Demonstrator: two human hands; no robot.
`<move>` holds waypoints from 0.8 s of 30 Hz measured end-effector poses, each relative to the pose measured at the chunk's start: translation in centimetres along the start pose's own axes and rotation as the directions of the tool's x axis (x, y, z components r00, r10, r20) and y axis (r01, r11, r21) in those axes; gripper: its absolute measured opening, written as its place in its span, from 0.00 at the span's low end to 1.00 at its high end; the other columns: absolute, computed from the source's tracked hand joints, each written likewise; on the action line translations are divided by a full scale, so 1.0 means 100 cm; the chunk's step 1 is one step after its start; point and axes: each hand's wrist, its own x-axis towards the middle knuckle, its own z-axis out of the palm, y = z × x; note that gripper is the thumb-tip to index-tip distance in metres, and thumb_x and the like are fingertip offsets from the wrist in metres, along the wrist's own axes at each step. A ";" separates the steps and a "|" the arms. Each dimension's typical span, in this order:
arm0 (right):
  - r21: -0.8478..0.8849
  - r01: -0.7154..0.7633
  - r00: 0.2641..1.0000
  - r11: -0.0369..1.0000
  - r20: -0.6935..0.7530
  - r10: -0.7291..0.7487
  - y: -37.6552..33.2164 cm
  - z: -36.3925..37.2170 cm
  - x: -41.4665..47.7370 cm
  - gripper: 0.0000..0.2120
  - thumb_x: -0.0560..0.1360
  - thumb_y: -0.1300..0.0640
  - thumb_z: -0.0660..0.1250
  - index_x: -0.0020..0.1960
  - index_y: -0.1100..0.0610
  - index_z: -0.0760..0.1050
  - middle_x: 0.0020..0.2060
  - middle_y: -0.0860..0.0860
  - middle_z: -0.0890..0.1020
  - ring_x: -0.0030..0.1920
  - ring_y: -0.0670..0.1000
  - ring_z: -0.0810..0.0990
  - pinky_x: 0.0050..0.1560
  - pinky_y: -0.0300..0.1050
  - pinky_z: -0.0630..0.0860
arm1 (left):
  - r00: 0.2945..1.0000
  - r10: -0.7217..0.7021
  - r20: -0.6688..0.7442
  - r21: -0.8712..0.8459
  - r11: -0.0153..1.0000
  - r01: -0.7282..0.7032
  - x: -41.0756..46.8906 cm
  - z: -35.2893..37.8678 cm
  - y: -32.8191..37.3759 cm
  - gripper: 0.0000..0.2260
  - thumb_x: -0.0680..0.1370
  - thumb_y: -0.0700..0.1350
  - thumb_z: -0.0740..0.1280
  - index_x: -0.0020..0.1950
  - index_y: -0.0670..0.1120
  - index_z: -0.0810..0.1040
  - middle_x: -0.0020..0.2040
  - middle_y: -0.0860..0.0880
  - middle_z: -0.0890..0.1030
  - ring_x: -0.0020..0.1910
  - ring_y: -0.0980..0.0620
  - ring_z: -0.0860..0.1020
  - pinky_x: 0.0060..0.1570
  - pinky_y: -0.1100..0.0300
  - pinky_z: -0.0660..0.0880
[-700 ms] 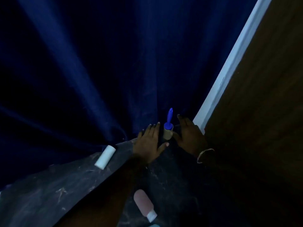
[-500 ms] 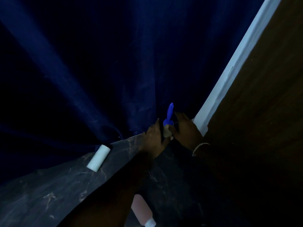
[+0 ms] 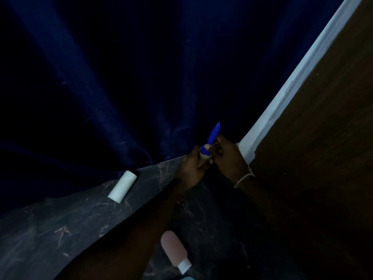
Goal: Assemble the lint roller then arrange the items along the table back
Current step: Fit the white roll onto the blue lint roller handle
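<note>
A lint roller with a blue handle and a tan roll stands tilted at the back edge of the dark marble table. My left hand wraps around its roll, thumb on the blue collar. My right hand touches the roller's handle base from the right; its grip is partly hidden. A white spare roll lies on its side at the table's back edge, to the left. A pink bottle with a white cap lies near me on the table.
A dark blue curtain hangs right behind the table. A brown wooden panel with a white edge strip rises on the right, close to my right hand. The scene is dim.
My hands went from lying flat beside the standing roller to closing on it. The roller now tilts to the right and sits slightly higher.
</note>
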 end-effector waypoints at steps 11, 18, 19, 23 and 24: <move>0.288 0.078 0.996 0.955 -0.062 -0.063 -0.040 -0.004 -0.057 0.12 0.78 0.57 0.70 0.60 0.60 0.78 0.47 0.51 0.86 0.49 0.47 0.85 0.49 0.47 0.82 | 0.993 0.072 -0.091 -0.050 0.996 -0.076 -0.065 -0.044 0.034 0.15 0.78 0.48 0.75 0.62 0.48 0.77 0.53 0.48 0.78 0.52 0.50 0.78 0.51 0.54 0.75; 0.149 0.044 0.994 0.988 0.094 -0.059 -0.111 0.007 -0.130 0.10 0.77 0.46 0.69 0.53 0.51 0.82 0.42 0.45 0.87 0.44 0.41 0.85 0.49 0.45 0.81 | 0.974 0.105 -0.199 0.039 0.994 -0.099 -0.162 -0.109 0.056 0.14 0.76 0.47 0.77 0.58 0.49 0.78 0.50 0.54 0.77 0.49 0.59 0.75 0.51 0.69 0.69; 0.067 0.070 0.988 0.995 0.136 -0.079 -0.123 0.008 -0.141 0.10 0.77 0.46 0.70 0.51 0.50 0.83 0.39 0.44 0.86 0.41 0.39 0.84 0.47 0.40 0.79 | 0.972 0.103 -0.211 0.047 0.994 -0.095 -0.175 -0.118 0.058 0.15 0.76 0.49 0.76 0.60 0.50 0.78 0.52 0.54 0.77 0.51 0.58 0.75 0.52 0.67 0.70; -0.183 0.209 0.940 0.961 0.309 -0.146 -0.176 0.007 -0.184 0.13 0.76 0.45 0.70 0.44 0.55 0.83 0.35 0.48 0.85 0.38 0.42 0.83 0.47 0.44 0.79 | 0.976 0.075 -0.205 0.100 0.993 -0.055 -0.226 -0.158 0.063 0.19 0.76 0.52 0.74 0.65 0.51 0.76 0.57 0.50 0.76 0.56 0.49 0.77 0.58 0.52 0.75; -0.184 0.263 0.925 0.947 0.326 -0.194 -0.191 0.009 -0.195 0.13 0.76 0.46 0.69 0.42 0.55 0.82 0.35 0.49 0.85 0.37 0.44 0.84 0.48 0.47 0.80 | 0.978 0.056 -0.200 0.121 0.992 -0.033 -0.239 -0.168 0.063 0.21 0.75 0.53 0.73 0.67 0.51 0.75 0.59 0.50 0.76 0.58 0.48 0.77 0.59 0.52 0.76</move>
